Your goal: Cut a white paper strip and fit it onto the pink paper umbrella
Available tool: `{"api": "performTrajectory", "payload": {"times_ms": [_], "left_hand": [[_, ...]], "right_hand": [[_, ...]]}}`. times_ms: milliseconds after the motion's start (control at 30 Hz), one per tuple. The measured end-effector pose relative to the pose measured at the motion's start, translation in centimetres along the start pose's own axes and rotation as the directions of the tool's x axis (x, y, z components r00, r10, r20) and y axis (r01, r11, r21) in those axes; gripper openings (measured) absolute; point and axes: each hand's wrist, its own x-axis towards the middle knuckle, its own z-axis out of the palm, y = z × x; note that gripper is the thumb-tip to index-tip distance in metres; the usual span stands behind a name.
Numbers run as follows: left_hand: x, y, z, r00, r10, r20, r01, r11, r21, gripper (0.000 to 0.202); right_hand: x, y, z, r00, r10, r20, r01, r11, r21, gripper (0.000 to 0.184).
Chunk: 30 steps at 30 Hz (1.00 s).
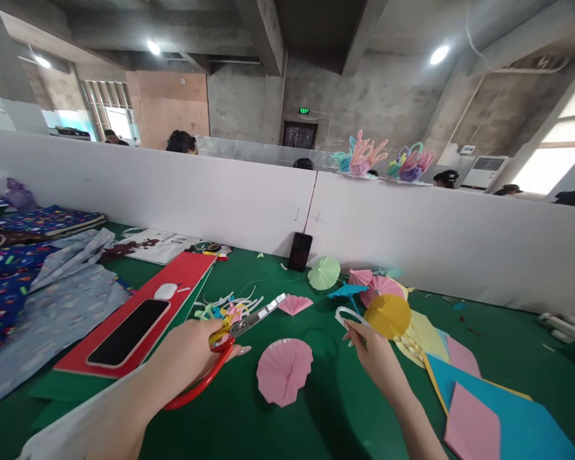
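My left hand is closed round the red handles of a pair of scissors, whose blades point up and right over the green table. My right hand pinches a white paper strip bent into a loop, next to a yellow paper umbrella. A pink pleated paper fan lies flat between my hands. A smaller pink fan lies just beyond the scissor tips.
Paper scraps lie behind the scissors. A phone rests on a red mat, with patterned cloth to the left. Green and pink umbrellas and coloured sheets fill the right. A white partition bounds the table; people sit beyond.
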Motion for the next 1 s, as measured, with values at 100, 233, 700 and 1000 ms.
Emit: {"api": "performTrajectory", "payload": {"times_ms": [100,233,700,1000], "left_hand": [[-1.8,-2.8,3.3,0.992,-0.119,0.051,0.12,0.992,-0.025,0.042],[-4.6,-5.0,7.4,0.979,-0.195,0.052,0.195,0.981,0.009,0.043],[-3.2,-4.3,9.9,0.978,-0.163,0.13,0.13,0.964,0.23,0.036],[-0.8,-4.1,7.7,0.968,-0.054,0.243,-0.034,0.938,0.346,0.041]], "right_hand": [[-2.0,2.9,2.3,0.992,0.096,0.079,-0.091,0.993,-0.07,0.018],[-3.5,4.3,3.7,0.968,0.215,0.133,-0.204,0.975,-0.09,0.021],[-2.3,-3.6,8.3,0.77,0.335,0.543,-0.56,0.764,0.322,0.031],[-2.6,-1.5,9.6,0.781,0.3,0.548,-0.597,0.615,0.514,0.031]]}}
